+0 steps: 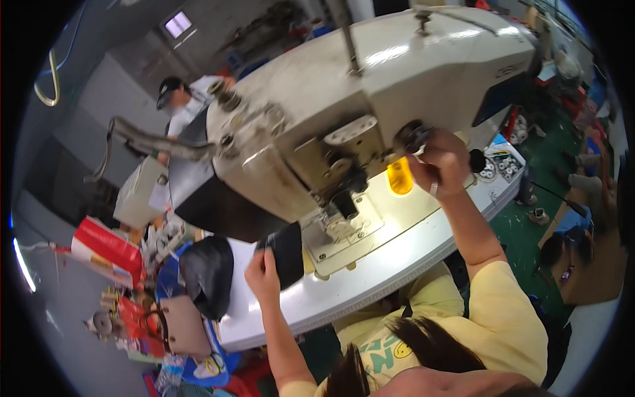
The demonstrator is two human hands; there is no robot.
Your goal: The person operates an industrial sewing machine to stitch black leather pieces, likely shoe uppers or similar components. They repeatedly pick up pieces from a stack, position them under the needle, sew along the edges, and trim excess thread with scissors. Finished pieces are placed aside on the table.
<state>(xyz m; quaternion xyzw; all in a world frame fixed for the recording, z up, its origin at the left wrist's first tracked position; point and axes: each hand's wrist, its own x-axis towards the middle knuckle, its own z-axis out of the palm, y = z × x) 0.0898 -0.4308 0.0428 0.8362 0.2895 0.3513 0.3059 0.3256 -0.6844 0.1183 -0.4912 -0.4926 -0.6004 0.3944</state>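
Observation:
A large cream industrial sewing machine [370, 86] fills the middle of the head view, tilted on a white table [370, 278]. My left hand [263, 272] grips the edge of a black fabric piece [286, 250] that lies on the machine bed beside the needle and presser foot [344, 205]. My right hand [442, 162] is raised against the front of the machine head, fingers closed around a dark knob or lever [413, 135]. A round black knob [477, 160] sticks out just right of that hand.
A stack of black pieces [208, 271] lies at the table's left end. Below it are a tan handbag [185, 327], a red box [106, 248] and cluttered bins. Another person in a dark cap [173, 96] works behind the machine. Green floor and a cardboard box [589, 264] lie right.

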